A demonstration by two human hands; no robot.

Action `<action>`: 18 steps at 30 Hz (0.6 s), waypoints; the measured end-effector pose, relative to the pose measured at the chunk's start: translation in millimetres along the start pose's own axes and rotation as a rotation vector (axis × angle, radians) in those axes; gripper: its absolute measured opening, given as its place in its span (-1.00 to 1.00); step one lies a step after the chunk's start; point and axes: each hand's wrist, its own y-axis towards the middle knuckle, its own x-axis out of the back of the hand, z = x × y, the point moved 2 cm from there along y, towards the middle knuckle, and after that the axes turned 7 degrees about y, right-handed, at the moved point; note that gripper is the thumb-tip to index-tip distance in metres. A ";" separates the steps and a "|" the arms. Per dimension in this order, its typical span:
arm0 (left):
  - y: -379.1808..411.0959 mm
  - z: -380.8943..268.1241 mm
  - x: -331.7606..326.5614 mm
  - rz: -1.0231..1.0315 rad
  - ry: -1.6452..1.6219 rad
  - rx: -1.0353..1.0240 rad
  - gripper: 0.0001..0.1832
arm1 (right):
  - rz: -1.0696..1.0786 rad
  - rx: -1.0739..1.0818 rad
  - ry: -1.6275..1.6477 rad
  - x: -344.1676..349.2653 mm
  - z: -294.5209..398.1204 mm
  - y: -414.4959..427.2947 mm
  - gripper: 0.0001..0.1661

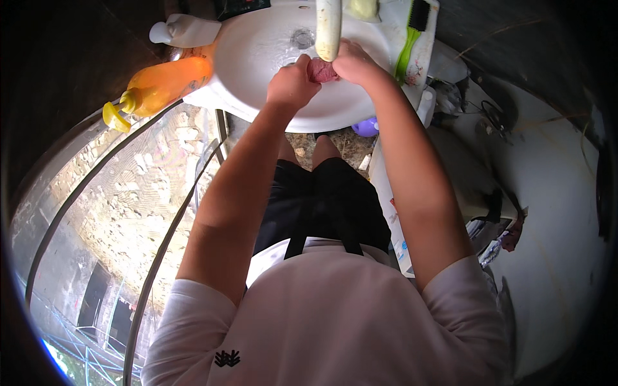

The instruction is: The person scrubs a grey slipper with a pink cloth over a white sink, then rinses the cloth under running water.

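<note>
Both my hands are over a white washbasin. A piece of raw red meat is held between them, just below the end of a pale, long tap spout. My left hand grips the meat's left side, with the thumb pointing up. My right hand touches its right side, and its fingers are partly hidden behind the spout. A little water lies around the metal drain, above and left of the meat.
On the basin's left rim lie an orange pump bottle and a white bottle. A green brush and a pale yellow lump, perhaps soap, are on the right side. A purple object shows below the basin.
</note>
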 end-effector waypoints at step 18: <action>32.7 1.9 12.3 0.625 -0.919 0.389 -0.73 | -0.142 0.270 -0.363 -13.5 -1.5 -43.0 0.24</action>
